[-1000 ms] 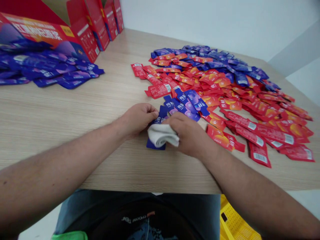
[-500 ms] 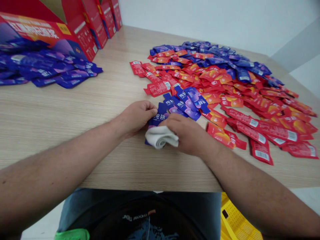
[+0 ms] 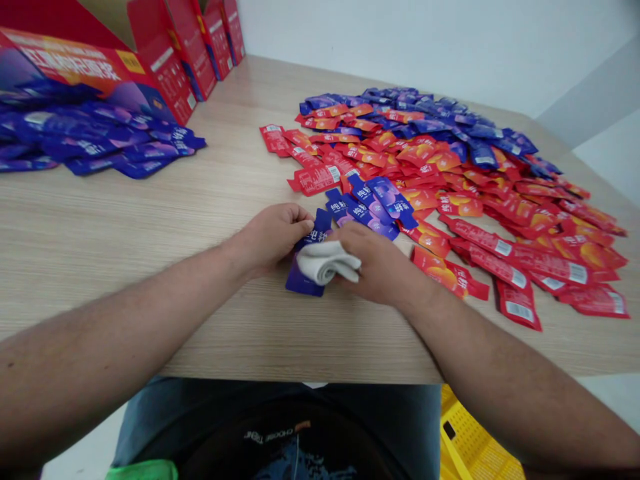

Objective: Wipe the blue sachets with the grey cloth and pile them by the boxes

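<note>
My left hand (image 3: 273,235) is closed, pinching the top of a blue sachet (image 3: 304,279) that lies on the wooden table (image 3: 150,220). My right hand (image 3: 380,263) is closed on a folded white cloth (image 3: 325,261) and presses it onto the middle of that sachet. Just beyond both hands lie a few more blue sachets (image 3: 373,203) at the near edge of a large spread of red sachets (image 3: 480,200).
A band of blue sachets (image 3: 440,123) runs along the far side of the red spread. At the far left lies a pile of blue sachets (image 3: 95,137) in front of red cartons (image 3: 165,60). A yellow crate (image 3: 475,447) sits below the table edge at right.
The cloth in my right hand has slid up the blue sachet, from its lower end toward its middle. My left hand has kept its pinch in place.
</note>
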Motion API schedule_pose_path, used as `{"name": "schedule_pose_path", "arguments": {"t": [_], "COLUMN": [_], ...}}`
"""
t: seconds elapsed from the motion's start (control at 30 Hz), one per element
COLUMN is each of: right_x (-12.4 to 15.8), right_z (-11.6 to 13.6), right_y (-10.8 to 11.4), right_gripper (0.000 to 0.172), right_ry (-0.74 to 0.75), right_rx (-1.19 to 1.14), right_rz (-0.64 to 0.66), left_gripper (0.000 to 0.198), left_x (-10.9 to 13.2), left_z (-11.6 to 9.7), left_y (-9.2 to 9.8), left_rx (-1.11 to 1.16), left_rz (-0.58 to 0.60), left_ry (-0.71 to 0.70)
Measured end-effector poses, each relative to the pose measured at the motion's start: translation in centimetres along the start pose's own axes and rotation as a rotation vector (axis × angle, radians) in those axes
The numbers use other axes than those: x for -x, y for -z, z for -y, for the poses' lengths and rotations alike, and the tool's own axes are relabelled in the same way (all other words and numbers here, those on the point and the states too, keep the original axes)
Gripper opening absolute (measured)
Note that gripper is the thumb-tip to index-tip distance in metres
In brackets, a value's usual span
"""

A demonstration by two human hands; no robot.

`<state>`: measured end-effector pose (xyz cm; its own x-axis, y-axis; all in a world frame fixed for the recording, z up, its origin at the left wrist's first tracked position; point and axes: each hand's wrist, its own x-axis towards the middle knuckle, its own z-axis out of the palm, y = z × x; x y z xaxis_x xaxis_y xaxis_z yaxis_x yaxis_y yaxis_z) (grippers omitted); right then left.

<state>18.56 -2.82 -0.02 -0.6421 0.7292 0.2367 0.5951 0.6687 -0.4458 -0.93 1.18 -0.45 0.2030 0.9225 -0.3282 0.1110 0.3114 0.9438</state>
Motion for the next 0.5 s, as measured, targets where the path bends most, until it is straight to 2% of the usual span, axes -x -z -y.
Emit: {"name": "schedule_pose_path", "arguments": {"t": [0.07, 0.1, 0.13, 0.23, 0.27, 0.3, 0.4, 0.43, 0.5], "right_x": [-0.01, -0.01, -0.01, -0.03, -0.03, -0.03, 0.00, -0.01, -0.05], "right_z": [0.39, 0.48, 0.45, -0.03, -0.15, -0.19, -0.02, -0.01, -0.21], "right_y": [0.04, 0.07, 0.11, 0.14, 0.12, 0.09, 0.02, 0.01, 0.00], "right_gripper": [0.020, 0.020, 0.021, 0.020, 0.019, 0.019, 0.020, 0.021, 0.021], "right_ry": [0.099, 0.111, 0.089, -0.060, -0.076, -0.059, 0.075, 0.083, -0.003], "right_rx": [-0.047, -0.058, -0.052, 0.021, 0.034, 0.033, -0.014, -0.015, 0.029], "right_rz": [0.171, 0.210, 0.192, -0.045, -0.085, -0.073, 0.115, 0.134, 0.028], "left_gripper": [0.005, 0.005, 0.006, 0.009, 0.009, 0.009, 0.005, 0.005, 0.006], "left_x": [0.02, 0.04, 0.07, 0.12, 0.12, 0.10, 0.02, 0.01, 0.06], "left_z": [0.00, -0.03, -0.09, -0.26, -0.27, -0.23, -0.01, 0.03, 0.03], "left_y": [0.02, 0.00, -0.03, -0.14, -0.13, -0.10, 0.06, 0.09, 0.07], "left_rx": [-0.036, -0.029, -0.012, 0.043, 0.040, 0.027, -0.015, -0.015, 0.009], "left_rz": [0.007, 0.008, 0.007, -0.008, -0.009, -0.006, 0.019, 0.025, 0.022], "left_ry": [-0.031, -0.025, -0.007, 0.051, 0.051, 0.037, -0.040, -0.052, -0.027]}}
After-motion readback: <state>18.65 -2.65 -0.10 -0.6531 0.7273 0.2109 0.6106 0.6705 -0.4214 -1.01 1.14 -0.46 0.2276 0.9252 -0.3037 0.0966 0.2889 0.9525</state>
